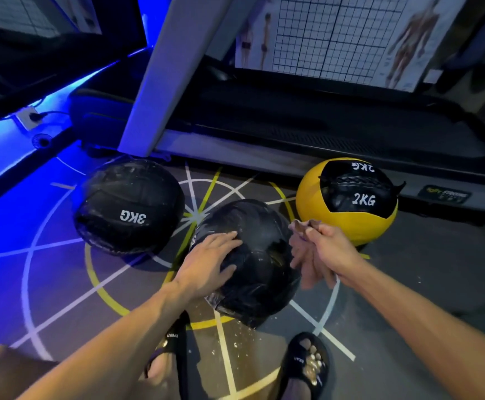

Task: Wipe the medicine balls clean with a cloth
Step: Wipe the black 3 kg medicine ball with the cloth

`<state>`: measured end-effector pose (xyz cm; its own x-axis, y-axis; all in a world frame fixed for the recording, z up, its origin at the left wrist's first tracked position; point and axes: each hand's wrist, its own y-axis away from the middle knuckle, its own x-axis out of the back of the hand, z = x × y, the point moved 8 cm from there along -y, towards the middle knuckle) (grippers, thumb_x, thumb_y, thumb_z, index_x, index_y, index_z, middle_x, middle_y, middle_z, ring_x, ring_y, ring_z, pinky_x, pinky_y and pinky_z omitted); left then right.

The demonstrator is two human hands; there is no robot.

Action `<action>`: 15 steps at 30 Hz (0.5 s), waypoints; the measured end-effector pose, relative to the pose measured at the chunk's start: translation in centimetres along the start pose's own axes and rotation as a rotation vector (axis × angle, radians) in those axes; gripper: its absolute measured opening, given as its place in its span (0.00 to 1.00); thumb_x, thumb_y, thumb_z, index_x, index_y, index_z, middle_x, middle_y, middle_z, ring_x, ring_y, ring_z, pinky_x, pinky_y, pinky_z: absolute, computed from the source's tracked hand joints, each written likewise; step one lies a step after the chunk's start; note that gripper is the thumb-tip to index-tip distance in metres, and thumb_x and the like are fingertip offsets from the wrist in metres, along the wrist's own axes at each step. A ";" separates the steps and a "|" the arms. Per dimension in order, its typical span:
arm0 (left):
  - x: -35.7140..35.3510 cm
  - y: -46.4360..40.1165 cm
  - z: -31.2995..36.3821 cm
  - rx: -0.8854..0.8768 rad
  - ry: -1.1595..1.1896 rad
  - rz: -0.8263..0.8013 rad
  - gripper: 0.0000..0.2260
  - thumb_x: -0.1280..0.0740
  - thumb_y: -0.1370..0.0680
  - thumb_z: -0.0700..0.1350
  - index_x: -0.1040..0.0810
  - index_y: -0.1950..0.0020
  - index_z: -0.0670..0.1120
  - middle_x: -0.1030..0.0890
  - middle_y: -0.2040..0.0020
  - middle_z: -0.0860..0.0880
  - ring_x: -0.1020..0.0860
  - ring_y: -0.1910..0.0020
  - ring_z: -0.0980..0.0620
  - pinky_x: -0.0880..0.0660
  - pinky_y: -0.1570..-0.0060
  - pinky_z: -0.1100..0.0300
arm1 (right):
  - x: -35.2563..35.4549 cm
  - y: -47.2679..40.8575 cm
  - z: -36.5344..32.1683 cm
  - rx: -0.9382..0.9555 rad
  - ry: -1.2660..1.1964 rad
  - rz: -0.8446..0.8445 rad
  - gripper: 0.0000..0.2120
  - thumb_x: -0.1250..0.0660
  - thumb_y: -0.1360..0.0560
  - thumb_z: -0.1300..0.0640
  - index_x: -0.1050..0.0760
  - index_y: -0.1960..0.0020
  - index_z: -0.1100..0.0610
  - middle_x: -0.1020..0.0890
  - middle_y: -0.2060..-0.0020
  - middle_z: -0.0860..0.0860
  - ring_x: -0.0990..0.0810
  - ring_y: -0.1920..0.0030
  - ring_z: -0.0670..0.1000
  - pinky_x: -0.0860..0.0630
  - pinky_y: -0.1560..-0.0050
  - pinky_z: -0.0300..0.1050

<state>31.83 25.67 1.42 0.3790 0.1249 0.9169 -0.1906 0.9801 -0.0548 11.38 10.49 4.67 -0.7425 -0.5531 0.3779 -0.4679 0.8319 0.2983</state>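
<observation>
Three medicine balls lie on the marked gym floor. A wet black ball (pixel 260 272) sits in the middle, directly in front of me. My left hand (pixel 209 262) rests flat on its left side with fingers spread. My right hand (pixel 326 245) grips a crumpled pale cloth (pixel 304 255) just right of that ball; the cloth hangs down beside the ball's right edge. A black ball marked 3KG (pixel 128 207) lies to the left. A yellow and black ball marked 2KG (pixel 348 197) lies to the right, behind my right hand.
A treadmill (pixel 307 134) runs across the back, its grey upright (pixel 160 76) slanting above the balls. Water drops speckle the floor (pixel 235 339) near my two feet in black slides (pixel 307 362). Blue light strips glow along the left wall.
</observation>
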 end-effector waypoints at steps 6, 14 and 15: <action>1.1 0.4 -1.4 0.130 -0.040 0.038 0.18 0.33 0.17 0.49 0.27 0.27 0.54 0.26 0.33 0.54 0.27 0.33 0.50 0.24 0.38 0.51 | -2.0 0.2 4.8 -0.060 -0.012 0.093 0.11 0.44 0.17 0.48 0.22 0.45 0.42 0.13 0.57 0.44 0.15 0.52 0.54 0.20 0.50 0.59; 2.6 -2.5 -1.1 0.005 -0.166 0.017 0.10 0.38 0.16 0.42 0.21 0.38 0.47 0.21 0.44 0.49 0.24 0.42 0.47 0.23 0.46 0.51 | -4.7 3.7 5.5 -0.109 -0.082 0.174 0.12 0.44 0.15 0.49 0.23 0.38 0.43 0.18 0.42 0.43 0.20 0.42 0.47 0.23 0.38 0.52; 2.8 -3.0 -0.6 -0.020 -0.213 -0.024 0.09 0.38 0.17 0.41 0.21 0.39 0.47 0.21 0.44 0.49 0.25 0.43 0.48 0.24 0.47 0.51 | -4.9 4.1 5.7 -0.104 -0.083 0.194 0.11 0.44 0.14 0.50 0.24 0.39 0.43 0.19 0.44 0.42 0.21 0.45 0.45 0.22 0.44 0.46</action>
<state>33.99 23.15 3.89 0.1833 0.0682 0.9807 -0.1652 0.9855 -0.0377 10.40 16.85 -0.92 -0.8528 -0.3737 0.3649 -0.2635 0.9110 0.3173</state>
